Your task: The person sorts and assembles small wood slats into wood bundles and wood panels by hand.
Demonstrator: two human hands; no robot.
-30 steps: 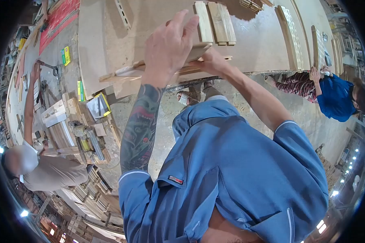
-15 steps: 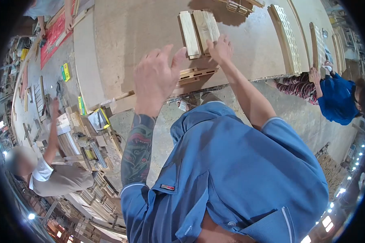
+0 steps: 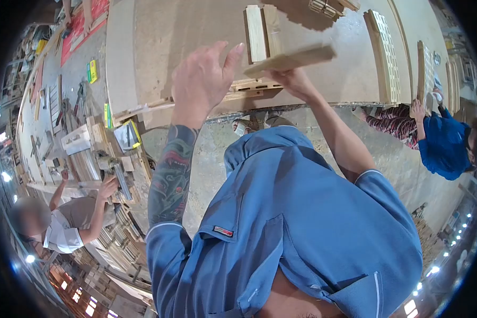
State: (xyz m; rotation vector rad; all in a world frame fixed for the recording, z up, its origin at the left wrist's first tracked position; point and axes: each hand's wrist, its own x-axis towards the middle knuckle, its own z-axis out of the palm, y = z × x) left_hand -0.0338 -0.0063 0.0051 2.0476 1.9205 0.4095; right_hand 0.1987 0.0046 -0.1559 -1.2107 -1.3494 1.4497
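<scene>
While right hand (image 3: 294, 85) holds board (image 3: 297, 59) (apparently), left (image 3: 204, 79) hovers

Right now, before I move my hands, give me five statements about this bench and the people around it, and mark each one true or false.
1. Your right hand is holding a wooden board. True.
2. Your left hand is gripping that same board. False: it is open and apart from the board.
3. Pale wood pieces lie side by side on the table. True.
4. The slotted strip lies at the far side of the table. False: it is near the edge closest to you.
5. The co-worker in blue is off to your left. False: they are on your right.
</scene>
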